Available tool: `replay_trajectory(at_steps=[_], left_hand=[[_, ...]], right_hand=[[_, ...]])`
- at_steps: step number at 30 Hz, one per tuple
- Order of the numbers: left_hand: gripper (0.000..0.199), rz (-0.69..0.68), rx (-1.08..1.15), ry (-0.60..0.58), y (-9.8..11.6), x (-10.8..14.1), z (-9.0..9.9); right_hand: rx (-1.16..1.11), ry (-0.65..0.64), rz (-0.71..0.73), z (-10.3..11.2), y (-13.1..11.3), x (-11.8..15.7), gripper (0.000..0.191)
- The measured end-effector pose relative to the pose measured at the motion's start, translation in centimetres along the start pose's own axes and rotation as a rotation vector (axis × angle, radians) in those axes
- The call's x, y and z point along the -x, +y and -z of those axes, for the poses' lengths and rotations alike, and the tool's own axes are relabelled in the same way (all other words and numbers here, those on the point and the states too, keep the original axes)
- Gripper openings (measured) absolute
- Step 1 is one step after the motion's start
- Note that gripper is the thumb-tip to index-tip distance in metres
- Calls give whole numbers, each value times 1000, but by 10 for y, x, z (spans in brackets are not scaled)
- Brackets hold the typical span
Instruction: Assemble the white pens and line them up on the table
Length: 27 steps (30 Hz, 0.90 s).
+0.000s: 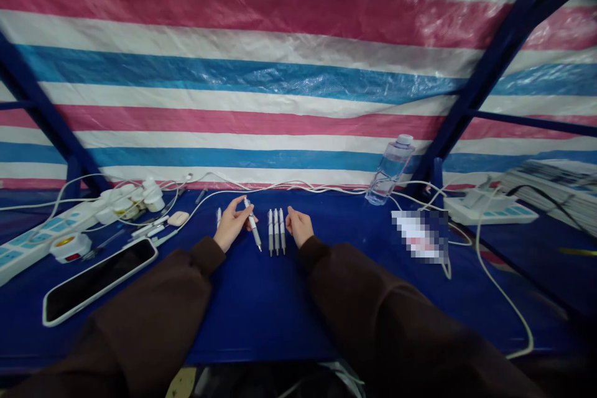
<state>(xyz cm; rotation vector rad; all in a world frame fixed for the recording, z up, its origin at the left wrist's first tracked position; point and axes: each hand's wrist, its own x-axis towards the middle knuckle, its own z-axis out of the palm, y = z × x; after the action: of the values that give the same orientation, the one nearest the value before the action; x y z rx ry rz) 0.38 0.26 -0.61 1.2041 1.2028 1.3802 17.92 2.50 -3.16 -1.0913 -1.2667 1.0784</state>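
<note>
- The left hand (230,228) pinches a white retractable pen (252,224) between thumb and fingers, the grip closed firmly on the barrel. The pen tilts, its metal tip pointing down toward the person.
- The right hand (299,227) holds nothing. Its fingers (293,216) are relaxed and loosely curled, with the fingertips just beside the row of pens.
- Three grey-and-white pens (276,231) lie side by side between the two hands, parallel and nearly touching, tips toward the person.
- A fourth white pen (218,217) shows just behind the left hand, mostly hidden by it.
- Dark brown sleeves (373,298) run from both wrists toward the camera.
- The blue-covered desk (261,311) carries everything here.
- To the left are a small white earbud case (178,218), a phone in a white case (99,280), a cluster of white plug adapters (128,200) and a white power strip (46,233).
- To the right are a clear plastic water bottle (389,171), standing upright, a pixelated, blurred patch (420,235) and a second power strip (489,211).
- White cables (298,187) trail along the back of the desk.
- Beyond the desk hangs a pink, blue and white striped tarp (298,74), crossed by dark blue steel frame bars (499,62). A stack of papers (550,189) sits at far right.
</note>
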Motion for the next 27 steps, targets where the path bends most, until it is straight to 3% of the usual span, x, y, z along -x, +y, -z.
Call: replay_trajectory(at_steps=[5,9,15,22,27], left_hand=[[78,94,-50,32,-8,-4,3],[74,82,-159,-29,-11,-6,5],[61,-37,-401,-117,-17,-7,5],[34,-353,-839,-160,-21,-2,0],[32,-378,-976,-188,-21,-2,3]], right_hand=[[-6,-2,-6,0,0,0,50],[-11,2,-19,0,0,1,48],[-13,-5,-28,-1,1,0,47],[114,9,78,1,3,1,40],[340,39,178,4,7,2,30]])
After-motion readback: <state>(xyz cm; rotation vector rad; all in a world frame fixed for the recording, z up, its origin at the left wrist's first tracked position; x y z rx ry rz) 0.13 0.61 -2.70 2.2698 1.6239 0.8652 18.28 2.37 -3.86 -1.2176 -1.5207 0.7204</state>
